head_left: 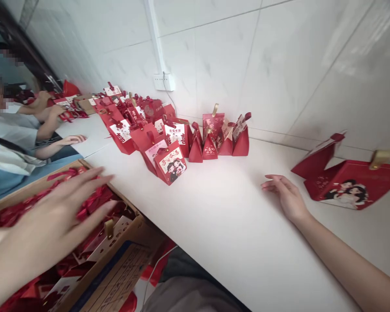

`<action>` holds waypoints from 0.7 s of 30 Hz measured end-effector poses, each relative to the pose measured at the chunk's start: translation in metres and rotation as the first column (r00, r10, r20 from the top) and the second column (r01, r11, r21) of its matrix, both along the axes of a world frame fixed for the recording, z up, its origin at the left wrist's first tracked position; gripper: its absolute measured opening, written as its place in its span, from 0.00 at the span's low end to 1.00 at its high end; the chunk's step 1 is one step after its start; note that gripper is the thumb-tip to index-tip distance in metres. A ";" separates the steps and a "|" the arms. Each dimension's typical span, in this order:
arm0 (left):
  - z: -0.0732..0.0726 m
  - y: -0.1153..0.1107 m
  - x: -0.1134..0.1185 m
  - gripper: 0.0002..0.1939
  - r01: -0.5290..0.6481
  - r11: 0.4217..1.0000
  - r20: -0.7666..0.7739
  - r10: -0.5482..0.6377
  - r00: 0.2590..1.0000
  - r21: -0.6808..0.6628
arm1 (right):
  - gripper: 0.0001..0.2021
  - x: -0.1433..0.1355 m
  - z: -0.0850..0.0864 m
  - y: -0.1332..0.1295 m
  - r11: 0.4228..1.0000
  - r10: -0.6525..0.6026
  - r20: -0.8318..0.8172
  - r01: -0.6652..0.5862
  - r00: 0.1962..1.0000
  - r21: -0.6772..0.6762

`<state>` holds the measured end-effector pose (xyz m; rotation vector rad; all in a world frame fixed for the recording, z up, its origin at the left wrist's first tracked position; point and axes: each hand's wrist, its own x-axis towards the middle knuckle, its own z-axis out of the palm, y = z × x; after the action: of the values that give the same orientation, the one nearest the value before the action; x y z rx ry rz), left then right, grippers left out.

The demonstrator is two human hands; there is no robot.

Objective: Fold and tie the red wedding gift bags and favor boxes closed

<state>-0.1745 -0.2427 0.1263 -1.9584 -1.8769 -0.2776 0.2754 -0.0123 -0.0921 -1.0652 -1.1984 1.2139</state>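
One “喜”-lettered gift box (175,129)

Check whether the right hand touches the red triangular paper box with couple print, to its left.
Apart: the head view shows white tabletop between the right hand and box.

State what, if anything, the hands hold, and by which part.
Nothing is held: the left hand is open over the carton, the right hand empty over the table.

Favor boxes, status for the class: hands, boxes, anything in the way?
Left hand open, blurred, over cardboard carton.
Right hand loosely open beside couple-print favor box.
More red favor boxes stand on white table.
Co-worker's hand apart, not in the way.
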 end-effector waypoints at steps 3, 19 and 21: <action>-0.009 0.063 0.061 0.26 0.377 0.913 -0.034 -0.386 0.922 -0.157 | 0.17 -0.003 0.000 0.000 0.999 0.022 0.052 -0.024 0.998 0.038; -0.190 0.293 0.227 0.29 0.675 0.681 0.444 -0.530 0.722 -0.284 | 0.21 0.038 0.080 0.002 0.536 -0.681 0.278 0.202 0.678 0.820; -0.193 0.294 0.222 0.29 0.697 0.661 0.447 -0.553 0.703 -0.279 | 0.22 0.063 0.113 -0.002 0.408 -0.774 0.133 0.326 0.619 0.853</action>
<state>0.0471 0.0516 -0.0667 -3.0331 -1.4056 -0.4370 0.3388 -0.0140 0.0214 -0.9984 -1.3655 -0.2502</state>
